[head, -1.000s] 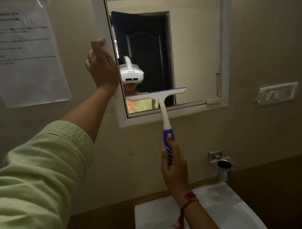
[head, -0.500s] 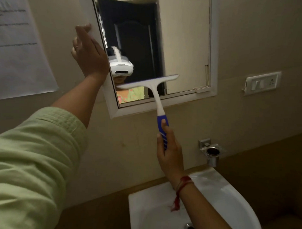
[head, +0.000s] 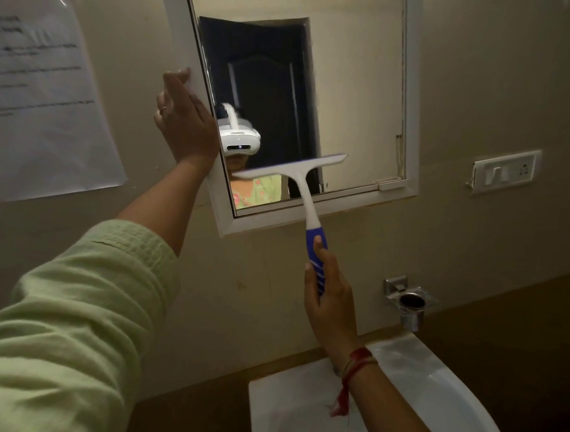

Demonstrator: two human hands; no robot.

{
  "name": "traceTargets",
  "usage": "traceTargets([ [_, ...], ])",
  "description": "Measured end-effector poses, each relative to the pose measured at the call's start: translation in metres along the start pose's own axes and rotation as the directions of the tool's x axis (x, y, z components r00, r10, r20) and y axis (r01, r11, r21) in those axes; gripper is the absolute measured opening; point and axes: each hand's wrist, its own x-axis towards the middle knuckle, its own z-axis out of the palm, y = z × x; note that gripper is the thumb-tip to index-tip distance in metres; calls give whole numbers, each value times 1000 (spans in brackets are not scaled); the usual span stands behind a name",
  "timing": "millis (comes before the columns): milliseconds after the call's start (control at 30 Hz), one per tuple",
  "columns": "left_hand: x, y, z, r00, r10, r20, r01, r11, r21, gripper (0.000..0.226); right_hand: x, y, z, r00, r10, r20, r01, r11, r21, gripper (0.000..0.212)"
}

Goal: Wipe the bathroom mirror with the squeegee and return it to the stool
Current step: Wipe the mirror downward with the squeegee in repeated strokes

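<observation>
A white-framed mirror (head: 353, 94) hangs on the beige wall ahead. My right hand (head: 328, 298) grips the blue handle of a white squeegee (head: 303, 186), held upright, its blade lying across the lower part of the glass, slightly tilted. My left hand (head: 185, 122) is flat against the mirror's left frame edge, fingers together and pointing up. The stool is not in view.
A white sink (head: 422, 382) sits below my right arm. A chrome cup holder (head: 411, 303) is fixed to the wall at its right. A switch plate (head: 506, 172) is right of the mirror. A printed paper sheet (head: 37, 105) hangs at the left.
The squeegee blade stays low on the mirror and my left hand stays on the frame. The view dipped toward the sink, then came back up.
</observation>
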Motion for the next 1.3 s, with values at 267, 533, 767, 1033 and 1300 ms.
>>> traceTargets([
  [267,-1,0,1,1000,-4,-16,4,1000,-5,34,-24,7,0,999,37,30,-36,999,-8,43],
  [533,1,-2,2,1000,2,-23,-2,1000,-3,34,-18,9,-4,1000,2,20,-1,999,-36,47],
  [767,-2,1,-2,1000,-14,-13,14,1000,-6,33,-40,18,-11,999,4,35,-2,999,-51,47],
  [1033,1,5,-5,1000,-27,8,27,1000,-11,34,-36,10,-19,1000,15,21,-14,999,-52,48],
  [1300,3,2,-1,999,13,-43,-15,999,-50,38,41,-30,-32,987,-101,-128,122,977,175,46],
])
